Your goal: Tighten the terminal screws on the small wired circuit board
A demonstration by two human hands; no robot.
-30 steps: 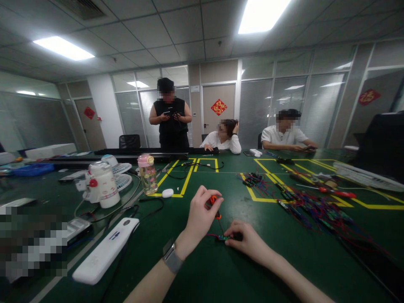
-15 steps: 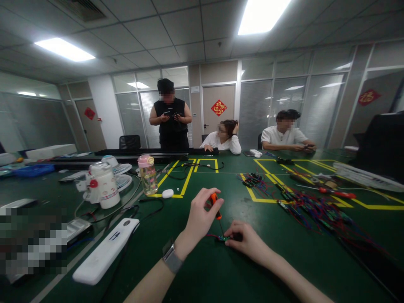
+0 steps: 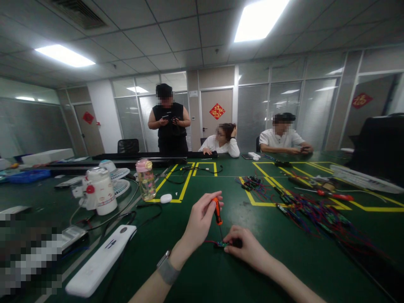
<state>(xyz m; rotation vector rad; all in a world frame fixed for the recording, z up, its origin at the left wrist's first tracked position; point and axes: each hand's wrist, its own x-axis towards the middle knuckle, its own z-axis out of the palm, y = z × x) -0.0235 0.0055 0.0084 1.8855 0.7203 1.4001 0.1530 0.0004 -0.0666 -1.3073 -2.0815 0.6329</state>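
My left hand point(image 3: 198, 223) grips a small orange-handled screwdriver point(image 3: 217, 210), held almost upright with its thin tip pointing down. The tip meets a tiny green circuit board point(image 3: 221, 244) with a red wire lying on the green table mat point(image 3: 205, 277). My right hand point(image 3: 246, 248) presses that board down with fingertips at its right end. A grey watch sits on my left wrist.
A white flat device point(image 3: 101, 261) and black cables lie at left, beyond them a white jug point(image 3: 100, 191), a fan and a pink-capped bottle point(image 3: 145, 179). A heap of wired boards point(image 3: 315, 210) and a red screwdriver point(image 3: 334, 195) lie at right. Three people are at the far side.
The screwdriver has been turned in my left fingers, its handle now more upright. The view has tilted slightly, so hands and table sit lower in the picture. My right hand stays on the board.
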